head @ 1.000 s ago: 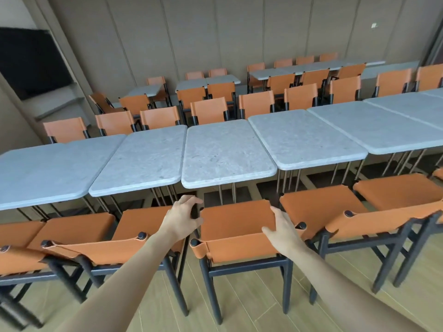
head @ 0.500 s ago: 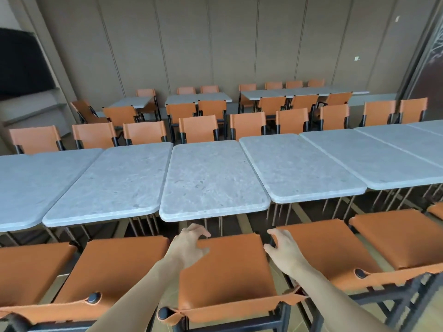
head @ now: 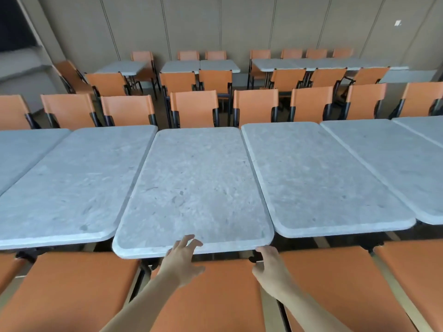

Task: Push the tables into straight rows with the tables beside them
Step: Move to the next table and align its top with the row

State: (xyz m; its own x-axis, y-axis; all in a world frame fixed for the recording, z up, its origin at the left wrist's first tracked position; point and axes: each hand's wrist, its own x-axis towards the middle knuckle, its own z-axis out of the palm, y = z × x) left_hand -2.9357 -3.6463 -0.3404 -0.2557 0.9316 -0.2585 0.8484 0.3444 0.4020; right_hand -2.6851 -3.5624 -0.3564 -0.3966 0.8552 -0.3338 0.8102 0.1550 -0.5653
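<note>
A grey marble-top table (head: 195,188) stands straight ahead, its near edge sticking out closer to me than the near edges of the table on its left (head: 72,185) and the table on its right (head: 323,178). My left hand (head: 183,258) reaches over the near edge with fingers spread, the fingertips at the tabletop. My right hand (head: 269,264) sits just below the table's near right corner, fingers loosely bent; whether it touches the edge I cannot tell. Both hands hold nothing.
An orange chair seat (head: 215,298) lies under my arms, with more orange seats left (head: 67,291) and right (head: 354,286). A row of orange chairs (head: 194,107) faces the tables' far side. Further tables (head: 199,65) and chairs stand by the back wall.
I have leaned forward over the chair. Both hands left the chair seat and moved up to the near edge of the middle table.
</note>
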